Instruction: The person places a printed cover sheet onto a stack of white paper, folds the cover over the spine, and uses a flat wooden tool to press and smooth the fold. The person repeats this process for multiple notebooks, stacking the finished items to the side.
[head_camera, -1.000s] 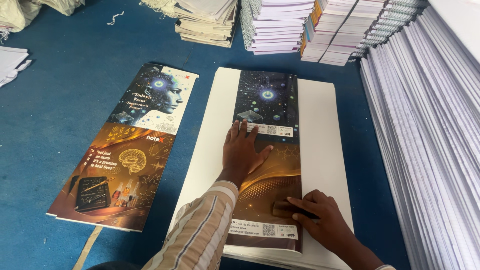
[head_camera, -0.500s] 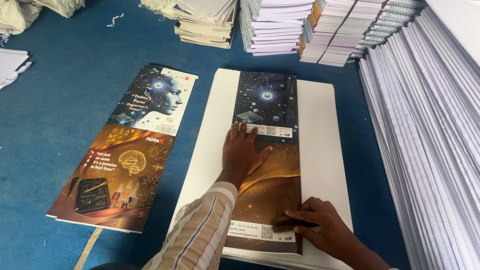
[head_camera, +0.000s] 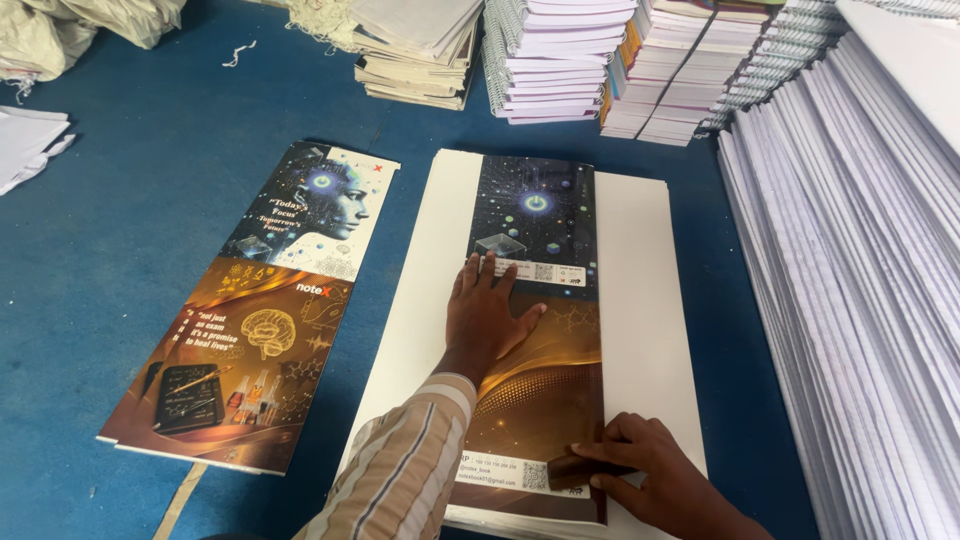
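Note:
A long printed cover sheet (head_camera: 540, 300), dark blue at the far end and brown-gold at the near end, lies folded on a stack of white sheets (head_camera: 640, 300). My left hand (head_camera: 490, 315) presses flat on its middle, fingers spread. My right hand (head_camera: 650, 480) grips a small dark brown block (head_camera: 572, 470) and holds it against the cover's right fold edge near the bottom. A striped sleeve covers my left forearm.
A second stack of printed covers (head_camera: 260, 310) lies to the left on the blue floor (head_camera: 130, 230). Piles of notebooks (head_camera: 545, 60) stand at the back. A long sloping row of white paper stacks (head_camera: 860, 280) runs along the right. White sheets (head_camera: 30, 145) lie at far left.
My right hand has slid the brown block down the cover's right edge toward me. My left hand has stayed pressed on the cover.

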